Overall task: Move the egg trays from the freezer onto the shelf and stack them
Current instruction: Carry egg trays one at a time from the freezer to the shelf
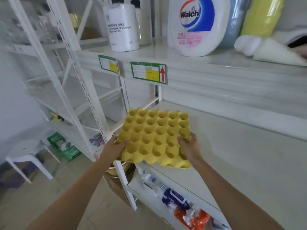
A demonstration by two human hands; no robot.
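Both hands are gripping one yellow egg tray (153, 137), the left hand (114, 147) clasping its near-left edge and the right hand (188, 146) its near-right edge. The tray's cups are sitting empty; its far part is lying over the white shelf (232, 146), its near corner overhanging the shelf's front edge. Above the grip, a Walch detergent bottle (196, 25) and a white lotion bottle (122, 28) are standing on the upper shelf.

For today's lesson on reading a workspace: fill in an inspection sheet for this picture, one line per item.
Surface: white middle shelf, bare where visible.
Job's things: one yellow egg tray, empty cups up, held over the shelf's front corner; no stack seen.
Clutter: Walch detergent bottle and white lotion container on the upper shelf; packets on the lower shelf.
Grips: left hand and right hand each clasp a tray edge.
Cables: nothing seen.
Surroundings: white stool, green basket on the floor.
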